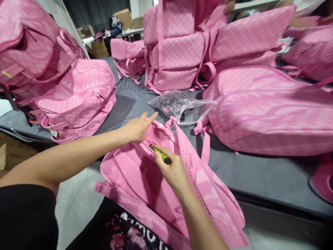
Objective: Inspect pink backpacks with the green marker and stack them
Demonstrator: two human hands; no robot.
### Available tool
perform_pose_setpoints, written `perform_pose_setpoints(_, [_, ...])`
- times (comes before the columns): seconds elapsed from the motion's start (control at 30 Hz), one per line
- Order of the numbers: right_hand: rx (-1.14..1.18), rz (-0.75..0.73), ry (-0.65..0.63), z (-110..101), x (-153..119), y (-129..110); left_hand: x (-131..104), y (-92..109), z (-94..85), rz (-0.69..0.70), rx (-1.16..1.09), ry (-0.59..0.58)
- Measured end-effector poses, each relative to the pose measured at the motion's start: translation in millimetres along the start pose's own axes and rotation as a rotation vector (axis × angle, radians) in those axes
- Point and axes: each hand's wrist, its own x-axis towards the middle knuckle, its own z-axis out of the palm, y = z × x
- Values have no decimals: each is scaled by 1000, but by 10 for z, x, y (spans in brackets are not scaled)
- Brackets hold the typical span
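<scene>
A pink backpack [179, 198] leans against the table's front edge, with its padded back and straps facing me. My left hand [137, 129] is at its top edge beside the carry loop. Two of its fingers stick out, and the rest are bent against the fabric and partly hidden. In my right hand [173, 170] is a small green tool with a black end [163, 155], perhaps thread snips. Its tip points up and left at the backpack's top seam, just below my left hand. Beyond the loop lies a clear plastic bag [182, 106] with dark contents.
Pink backpacks are piled at the left [78, 93], and one large backpack [273, 111] lies at the right. More stand stacked [177, 52] at the back of the grey-covered table [234, 170]. Another person's hand [229, 7] shows at the far side. Cardboard boxes [99, 48] stand in the background.
</scene>
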Motion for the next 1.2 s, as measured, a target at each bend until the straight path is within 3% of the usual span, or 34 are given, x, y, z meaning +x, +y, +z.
perform_pose_setpoints(0.13, [-49, 0, 3, 69, 108, -31, 56, -15, 37, 23, 5, 29])
perform_pose_setpoints(0.33, [-314, 11, 74, 102, 113, -136, 117, -61, 104, 36, 0, 49])
perform_pose_setpoints(0.5, [-189, -25, 33, 149, 138, -160, 165, -93, 158, 58, -20, 90])
perform_pose_setpoints(0.63, [-252, -26, 103, 204, 163, -154, 207, -133, 207, 86, -45, 101])
perform_pose_setpoints(0.8, [-259, -34, 48, 198, 178, -199, 247, -150, 242, 89, -49, 107])
perform_pose_setpoints(1.1, [-323, -11, 41, 197, 178, -201, 198, -131, 133, 77, -66, 32])
perform_pose_setpoints(1.2, [-236, -41, 39, 229, 173, -211, 199, -128, 113, 87, -62, 20])
